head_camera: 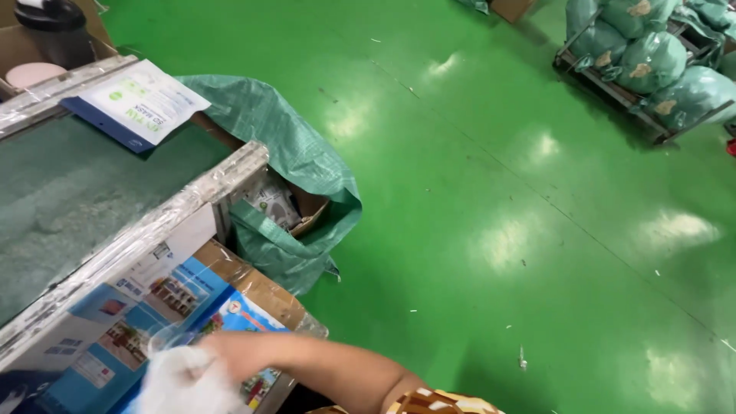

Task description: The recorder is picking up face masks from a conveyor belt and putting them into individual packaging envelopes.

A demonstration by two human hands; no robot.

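Note:
One bare arm with a patterned short sleeve reaches in from the bottom edge toward the left; I take it for my right arm. My right hand [218, 354] is closed on a blurred white crumpled plastic piece [182, 383], just over a cardboard box [253, 287] printed with blue pictures. The box stands under the edge of a table [153, 222]. My left hand is out of view.
The table has a green top, a tape-wrapped rim and a flat white-and-blue packet [138, 103] on it. An open green woven sack [295, 165] with a carton inside sits beside the table on the shiny green floor [498, 230]. Stuffed green sacks on a pallet [652, 65] fill the far right.

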